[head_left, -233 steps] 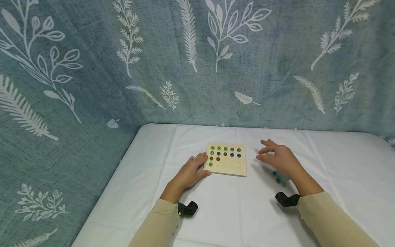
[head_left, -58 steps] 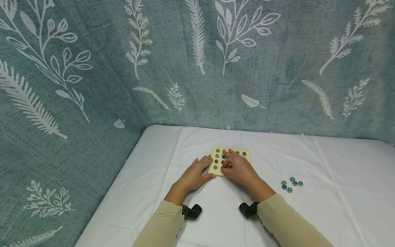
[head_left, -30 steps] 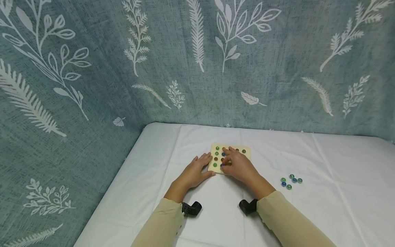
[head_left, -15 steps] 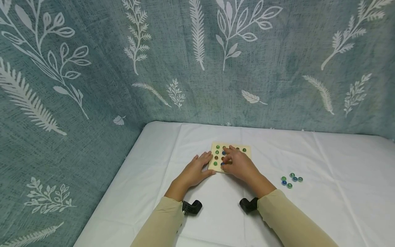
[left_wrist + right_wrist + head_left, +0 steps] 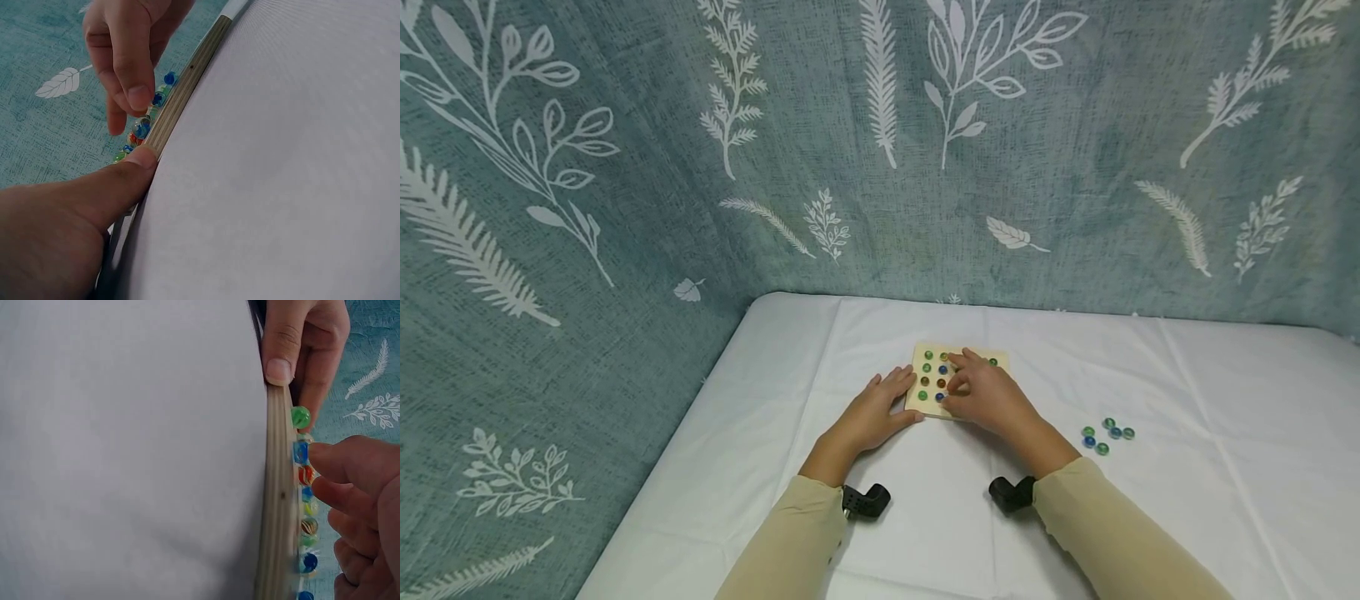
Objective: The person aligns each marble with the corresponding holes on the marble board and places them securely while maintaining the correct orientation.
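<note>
A pale wooden board (image 5: 931, 407) with rows of round dimples lies on the table, several glass marbles set in it. My left hand (image 5: 867, 418) rests at its left side, fingers stretched along the edge and thumb (image 5: 142, 157) pressing the front edge. Over the board's middle is my right hand (image 5: 991, 398), which covers part of the rows. Its thumb and fingers stand just beside a blue marble (image 5: 300, 452) in the front row, to the right of a green marble (image 5: 300, 417). The right fingertips are loosely bent and grip nothing; whether one still touches the blue marble, I cannot tell.
Several loose green and blue marbles, among them a blue marble (image 5: 1089, 442), lie in a cluster on the white cloth (image 5: 1187, 500) to the right of the board. A patterned blue-green curtain (image 5: 880, 250) hangs behind and at the left of the table.
My right hand carried a blue marble from the right to the front row and has just let it go, shifting slightly right. The left hand has stayed at the board.
</note>
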`<state>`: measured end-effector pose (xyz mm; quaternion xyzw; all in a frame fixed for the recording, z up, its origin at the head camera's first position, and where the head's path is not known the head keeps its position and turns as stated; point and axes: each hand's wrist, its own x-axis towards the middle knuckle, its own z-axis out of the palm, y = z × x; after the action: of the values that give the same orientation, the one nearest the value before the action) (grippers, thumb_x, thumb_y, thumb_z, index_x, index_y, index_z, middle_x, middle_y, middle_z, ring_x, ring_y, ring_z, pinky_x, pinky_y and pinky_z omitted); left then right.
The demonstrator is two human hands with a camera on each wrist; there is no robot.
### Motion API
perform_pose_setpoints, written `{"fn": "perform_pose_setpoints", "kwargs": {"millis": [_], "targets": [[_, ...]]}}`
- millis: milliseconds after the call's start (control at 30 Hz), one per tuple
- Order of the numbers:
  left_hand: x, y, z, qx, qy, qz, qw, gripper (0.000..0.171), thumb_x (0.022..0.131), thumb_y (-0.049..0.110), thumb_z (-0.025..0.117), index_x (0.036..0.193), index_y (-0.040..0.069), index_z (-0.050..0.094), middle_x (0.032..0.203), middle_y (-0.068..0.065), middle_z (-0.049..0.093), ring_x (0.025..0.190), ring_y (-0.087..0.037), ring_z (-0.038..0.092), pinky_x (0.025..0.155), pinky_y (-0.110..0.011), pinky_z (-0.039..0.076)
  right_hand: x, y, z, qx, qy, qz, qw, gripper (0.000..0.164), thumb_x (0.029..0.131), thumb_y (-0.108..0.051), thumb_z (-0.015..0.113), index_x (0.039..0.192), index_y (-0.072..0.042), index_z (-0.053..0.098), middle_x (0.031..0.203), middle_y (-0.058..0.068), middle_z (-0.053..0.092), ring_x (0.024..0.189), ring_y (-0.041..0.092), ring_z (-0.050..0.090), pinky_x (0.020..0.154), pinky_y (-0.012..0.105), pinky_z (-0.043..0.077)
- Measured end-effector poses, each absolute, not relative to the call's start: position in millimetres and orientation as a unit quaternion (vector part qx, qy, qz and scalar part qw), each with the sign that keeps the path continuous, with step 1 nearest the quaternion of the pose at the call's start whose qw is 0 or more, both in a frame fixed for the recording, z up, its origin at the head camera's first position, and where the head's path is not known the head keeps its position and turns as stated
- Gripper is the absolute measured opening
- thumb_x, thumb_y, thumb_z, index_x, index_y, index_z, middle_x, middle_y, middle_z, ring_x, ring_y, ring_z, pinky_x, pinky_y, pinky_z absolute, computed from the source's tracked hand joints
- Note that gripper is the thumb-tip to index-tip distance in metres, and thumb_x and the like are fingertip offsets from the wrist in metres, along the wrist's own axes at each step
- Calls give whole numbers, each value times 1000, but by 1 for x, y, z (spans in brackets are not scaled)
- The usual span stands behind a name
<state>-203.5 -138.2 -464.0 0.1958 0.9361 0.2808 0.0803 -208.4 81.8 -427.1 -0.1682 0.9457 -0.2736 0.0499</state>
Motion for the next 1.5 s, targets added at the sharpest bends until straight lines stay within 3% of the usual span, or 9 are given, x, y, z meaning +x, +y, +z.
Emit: {"fn": "perform_pose_setpoints", "kwargs": {"millis": [500, 933, 1267, 1500], "targets": [[-203, -137, -462, 196, 937, 279, 75, 74, 93, 42, 66, 154, 16, 35, 162, 5, 27, 151, -14, 20, 127, -38, 12, -202, 168, -412, -100, 946, -301, 62, 27, 88, -31, 73, 101, -7, 75, 158, 15, 34, 149, 39, 19, 115, 68, 24], [-203, -139, -463, 195, 937, 279, 75, 74, 93, 42, 66, 154, 16, 35, 162, 5, 27, 151, -14, 20, 127, -36, 11, -192, 256, -416, -40, 949, -295, 106, 56, 91, -53, 64, 116, -3, 69, 160, 23, 20, 145, 52, 14, 108, 73, 26], [-201, -137, -464, 189, 938, 281, 76, 74, 92, 43, 66, 154, 17, 35, 162, 5, 27, 151, -13, 19, 127, -36, 12, -186, 272, -429, -42, 955, -270, 111, 51, 90, -51, 66, 112, -4, 71, 155, 27, 31, 139, 55, 25, 108, 68, 32], [-202, -137, -464, 193, 937, 282, 72, 74, 93, 43, 66, 154, 16, 35, 162, 6, 27, 151, -13, 20, 127, -35, 11, -184, 276, -430, -38, 953, -280, 114, 51, 89, -51, 68, 112, -5, 71, 156, 25, 30, 141, 54, 23, 108, 69, 31]]}}
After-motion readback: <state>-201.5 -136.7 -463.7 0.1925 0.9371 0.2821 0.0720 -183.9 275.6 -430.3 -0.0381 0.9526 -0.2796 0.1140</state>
